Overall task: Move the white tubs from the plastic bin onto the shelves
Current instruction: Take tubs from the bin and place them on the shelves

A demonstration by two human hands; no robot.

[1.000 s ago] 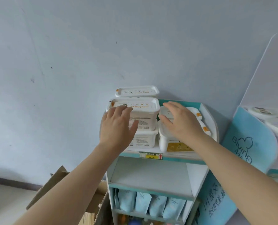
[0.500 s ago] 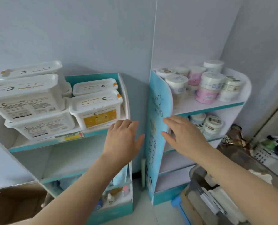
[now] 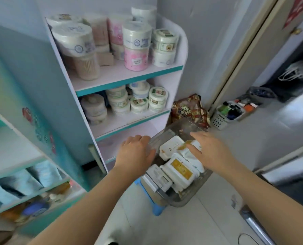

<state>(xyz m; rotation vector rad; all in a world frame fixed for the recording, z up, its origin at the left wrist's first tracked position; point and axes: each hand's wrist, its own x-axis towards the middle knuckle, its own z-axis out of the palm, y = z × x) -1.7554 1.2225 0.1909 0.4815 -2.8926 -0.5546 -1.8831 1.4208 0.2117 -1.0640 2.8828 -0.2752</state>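
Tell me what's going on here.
A person is reaching into a clear plastic bin that sits on what looks like a blue stool, beside shelves stocked with round jars. Several white tubs lie in the bin. The right hand stretches its fingers onto one tub. The left hand is at the bin's rim, its grip unclear. No tub is lifted yet.

Clear glossy plastic bin point(image 3: 168, 137); white matt plastic tubs point(image 3: 180, 169); glossy floor tiles point(image 3: 209, 223).
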